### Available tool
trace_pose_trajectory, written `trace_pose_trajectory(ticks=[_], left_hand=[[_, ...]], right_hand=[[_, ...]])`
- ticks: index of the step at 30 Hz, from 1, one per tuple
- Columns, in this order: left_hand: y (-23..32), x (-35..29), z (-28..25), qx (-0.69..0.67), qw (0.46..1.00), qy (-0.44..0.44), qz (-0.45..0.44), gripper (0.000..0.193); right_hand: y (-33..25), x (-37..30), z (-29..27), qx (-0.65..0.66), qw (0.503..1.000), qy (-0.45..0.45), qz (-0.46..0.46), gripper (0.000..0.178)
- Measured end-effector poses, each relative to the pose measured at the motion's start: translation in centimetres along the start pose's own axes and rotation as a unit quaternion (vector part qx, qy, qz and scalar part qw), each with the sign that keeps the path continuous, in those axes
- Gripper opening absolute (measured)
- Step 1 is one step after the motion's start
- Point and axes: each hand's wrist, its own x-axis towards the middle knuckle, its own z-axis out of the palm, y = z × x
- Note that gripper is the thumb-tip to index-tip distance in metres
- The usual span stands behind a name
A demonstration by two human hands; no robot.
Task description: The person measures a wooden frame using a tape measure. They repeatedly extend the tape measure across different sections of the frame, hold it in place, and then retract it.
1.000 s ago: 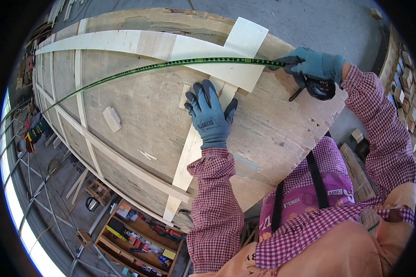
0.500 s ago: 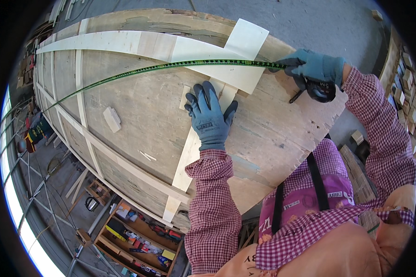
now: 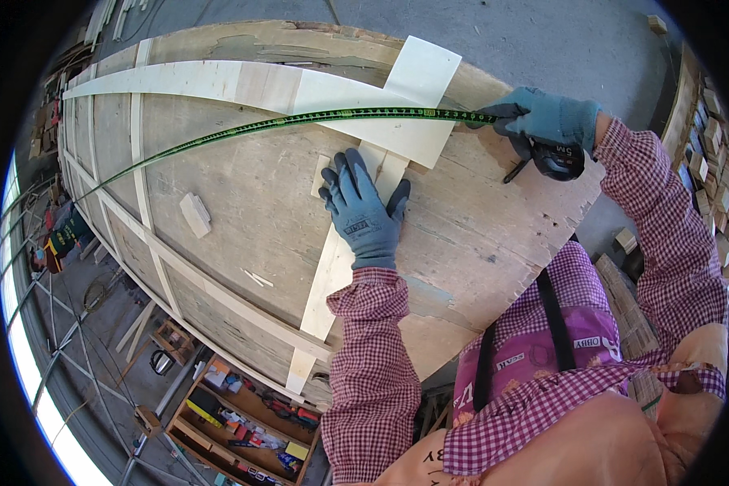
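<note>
In a blue-grey glove, my right hand grips a tape measure at the table's right end. Its green blade runs out long to the far left, above a pale wooden frame laid on the table. My left hand, gloved alike, lies flat with fingers spread on a crosswise wooden strip. Just beyond its fingertips is the frame's wide pale end board, which joins a long curved rail. A small wood block touches or nearly touches the left fingers.
The worn plywood table has a ragged right edge. On it lie a loose wood offcut and thin slivers. An open tool box stands below at the left. A person is at the far left; stacked wood pieces are at right.
The view has shifted slightly, so the table and frame sit a little left and lower. Both hands keep their places, the right still on the tape measure.
</note>
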Motion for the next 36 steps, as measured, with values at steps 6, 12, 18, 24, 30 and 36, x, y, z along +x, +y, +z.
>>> trace_pose_trajectory(ticks=[6,12,18,24,30,36], left_hand=[[3.3,0.6,1.0,-0.033,0.99,0.089,-0.102,0.108],[3.8,1.1,1.7,-0.057,0.978,0.117,-0.161,0.104],[4.3,1.1,2.0,-0.054,0.974,0.124,-0.183,0.1],[4.4,1.0,2.2,-0.044,0.973,0.136,-0.181,0.101],[4.8,1.4,2.2,-0.043,0.971,0.116,-0.203,0.104],[4.7,1.3,2.2,-0.047,0.969,0.119,-0.212,0.102]], right_hand=[[0.3,0.5,0.1,-0.033,0.999,0.009,-0.029,0.042],[-0.7,-0.2,0.3,0.041,0.999,-0.018,0.0,0.039],[-0.3,-0.3,0.2,0.022,1.0,-0.007,-0.011,0.037],[-0.7,-0.3,0.1,0.007,1.0,-0.019,-0.012,0.038],[0.3,-0.6,0.0,0.049,0.998,-0.03,-0.01,0.039],[-0.1,-0.3,-0.3,0.059,0.997,-0.051,-0.012,0.037]])
